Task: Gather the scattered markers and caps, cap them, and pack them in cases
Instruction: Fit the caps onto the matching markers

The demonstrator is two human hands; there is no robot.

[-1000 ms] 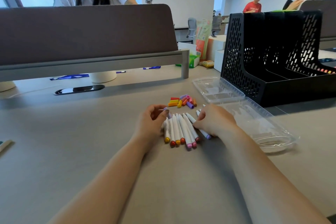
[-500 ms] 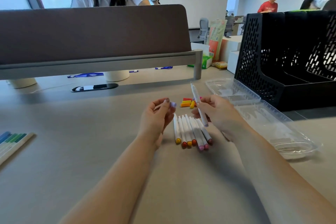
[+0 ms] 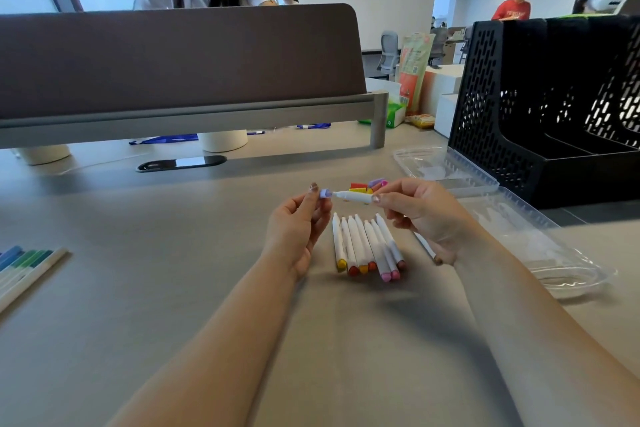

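Marker (image 3: 354, 196), white-barrelled, held level above the surface between the two hands, its tip pointing toward the left hand; step in hand is judged to be capping. Lilac cap (image 3: 325, 193) pinched between thumb and fingertips of the left hand (image 3: 298, 230), open end facing the marker tip, the two just meeting or a hair apart; which, the view does not settle. Right hand (image 3: 420, 215) closed in a fingertip pinch on the rear part of the barrel, other fingers curled. Next move, as judged: keep barrel and cap on one line, push them together until the cap seats, then lay the marker down with the rest. Row of uncapped markers (image 3: 367, 246) lies on the surface directly below and between the hands, coloured ends toward the person, barrels touching side by side. One further marker (image 3: 426, 248) lies partly under the right hand. Loose caps (image 3: 366, 186), red, yellow, orange and lilac, sit in a small heap just beyond the hands. Clear plastic case (image 3: 512, 218) lies open to the outer side of the right hand, near it; black mesh file rack (image 3: 540, 114) stands beyond the case. Capped blue and green markers (image 3: 24, 269) lie well off to the outer side of the left hand. Surface (image 3: 173, 253) bare around the left hand and toward the person; room is tighter on the right, toward the case rim.
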